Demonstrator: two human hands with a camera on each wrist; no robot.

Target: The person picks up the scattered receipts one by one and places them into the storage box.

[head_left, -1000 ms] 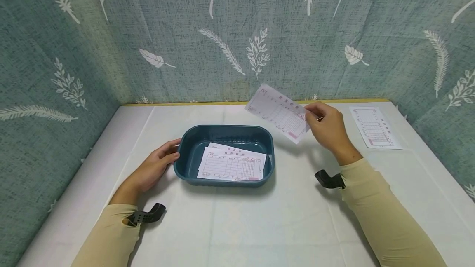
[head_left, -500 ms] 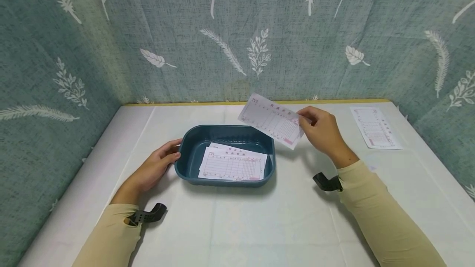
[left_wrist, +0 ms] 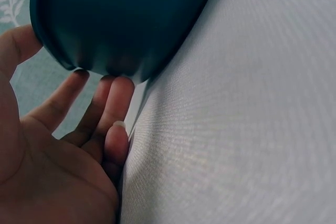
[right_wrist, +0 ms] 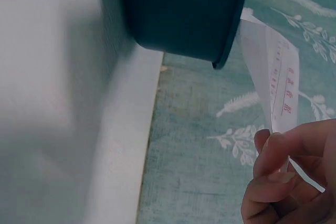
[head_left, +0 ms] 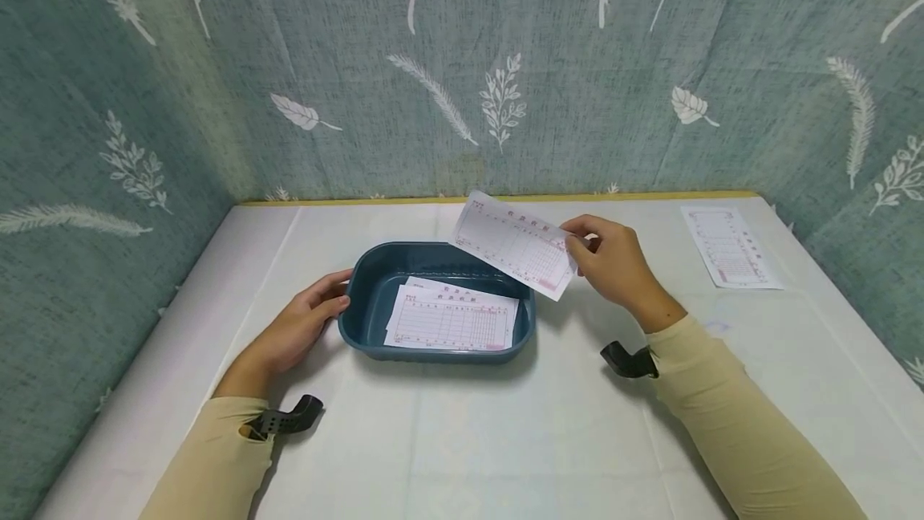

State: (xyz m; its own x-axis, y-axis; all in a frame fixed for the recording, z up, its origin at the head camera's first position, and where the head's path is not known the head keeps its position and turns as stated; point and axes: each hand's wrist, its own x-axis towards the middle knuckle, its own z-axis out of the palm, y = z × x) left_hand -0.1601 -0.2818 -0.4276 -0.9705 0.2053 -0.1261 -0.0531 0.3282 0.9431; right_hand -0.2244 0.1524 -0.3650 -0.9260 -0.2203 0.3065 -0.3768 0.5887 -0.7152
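My right hand (head_left: 606, 259) pinches a white receipt slip (head_left: 516, 243) with a printed red-and-black grid. The slip is tilted, and its lower edge overlaps the back right rim of a dark teal plastic basin (head_left: 436, 357) in the head view. From the right wrist view, the slip (right_wrist: 283, 77) looks slightly bent beside the basin wall (right_wrist: 184, 19). At the basin's left end, my left hand (head_left: 306, 323) holds the rim, its fingertips (left_wrist: 122, 90) against the outer wall. Inside the basin lie overlapping receipt slips (head_left: 451, 323), the lower one mostly covered.
Another receipt slip (head_left: 731, 247) lies flat at the back right of the white-covered table (head_left: 505, 440). Green leaf-patterned cloth (head_left: 433, 87) rises behind and at both sides. A yellow strip (head_left: 404, 201) runs along the table's back edge.
My right hand has moved left and slightly down, carrying the receipt slip from beside the basin to over its back right rim. My left hand and the basin stay put.
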